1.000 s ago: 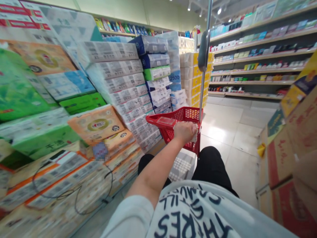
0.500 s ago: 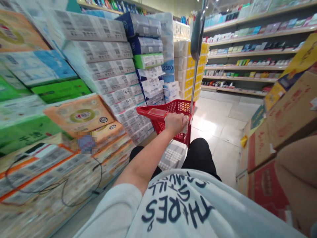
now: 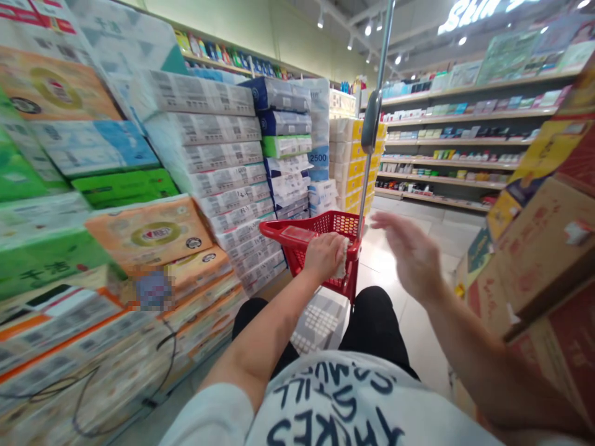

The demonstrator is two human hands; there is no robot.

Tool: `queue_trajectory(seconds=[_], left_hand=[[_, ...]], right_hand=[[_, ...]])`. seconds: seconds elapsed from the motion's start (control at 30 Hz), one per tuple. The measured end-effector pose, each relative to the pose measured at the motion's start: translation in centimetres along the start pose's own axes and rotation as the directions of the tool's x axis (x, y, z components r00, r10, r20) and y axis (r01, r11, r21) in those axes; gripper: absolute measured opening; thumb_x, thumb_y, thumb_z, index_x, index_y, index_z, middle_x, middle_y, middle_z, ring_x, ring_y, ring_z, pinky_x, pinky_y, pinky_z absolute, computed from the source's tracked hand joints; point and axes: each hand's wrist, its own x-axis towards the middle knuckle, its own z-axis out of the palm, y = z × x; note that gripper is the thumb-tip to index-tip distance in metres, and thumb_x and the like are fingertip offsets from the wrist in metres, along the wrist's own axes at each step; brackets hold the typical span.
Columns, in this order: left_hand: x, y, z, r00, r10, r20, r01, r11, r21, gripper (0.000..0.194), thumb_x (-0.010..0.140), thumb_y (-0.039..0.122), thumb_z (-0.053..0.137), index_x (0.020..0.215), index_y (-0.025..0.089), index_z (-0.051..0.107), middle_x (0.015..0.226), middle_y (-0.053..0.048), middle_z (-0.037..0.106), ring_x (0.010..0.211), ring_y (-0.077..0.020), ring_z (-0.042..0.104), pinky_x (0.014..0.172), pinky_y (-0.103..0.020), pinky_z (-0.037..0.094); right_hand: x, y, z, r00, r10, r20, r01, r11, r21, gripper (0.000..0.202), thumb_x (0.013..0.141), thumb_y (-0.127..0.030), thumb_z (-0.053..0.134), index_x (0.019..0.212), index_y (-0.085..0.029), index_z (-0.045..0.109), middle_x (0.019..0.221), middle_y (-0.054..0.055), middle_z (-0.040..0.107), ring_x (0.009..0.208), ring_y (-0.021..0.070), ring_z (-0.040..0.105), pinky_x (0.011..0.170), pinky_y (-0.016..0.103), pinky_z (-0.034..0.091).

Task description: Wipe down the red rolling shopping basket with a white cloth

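A red plastic basket (image 3: 292,235) with perforated walls stands in front of my knees, and a metal pole (image 3: 366,179) with a dark grip rises beside its right edge. My left hand (image 3: 324,256) is closed round a pale, crumpled cloth (image 3: 344,259) at the near rim of the basket. To the right of the pole, my right hand (image 3: 409,254) hangs in the air, slightly blurred, with its fingers stretched out and nothing in it.
Stacked tissue packs (image 3: 223,124) line the left side, with a dark cable (image 3: 171,356) over the lower ones. Cardboard boxes (image 3: 543,229) are piled on the right. Filled shelves (image 3: 455,139) stand behind a tiled floor (image 3: 383,248).
My right hand and forearm have come into view from the right. The view has tilted up, so the basket and stacks sit lower. My left hand still grips the cloth.
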Motion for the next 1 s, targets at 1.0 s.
queue_trajectory(seconds=[1.0], left_hand=[[1.0,1.2,0.6,0.995,-0.035,0.088,0.024,0.991,0.131,0.032,0.095,0.034,0.038,0.090,0.018,0.066,0.089,-0.009,0.070,0.090,-0.0246,0.062,0.088,-0.043,0.038]], right_hand=[[-5.1,10.9,8.7,0.996,-0.020,-0.088,0.002,0.980,-0.200,0.023,0.096,-0.028,0.034,0.098,-0.021,0.056,0.090,0.007,0.060,0.088,0.0207,0.056,0.083,0.041,0.047]])
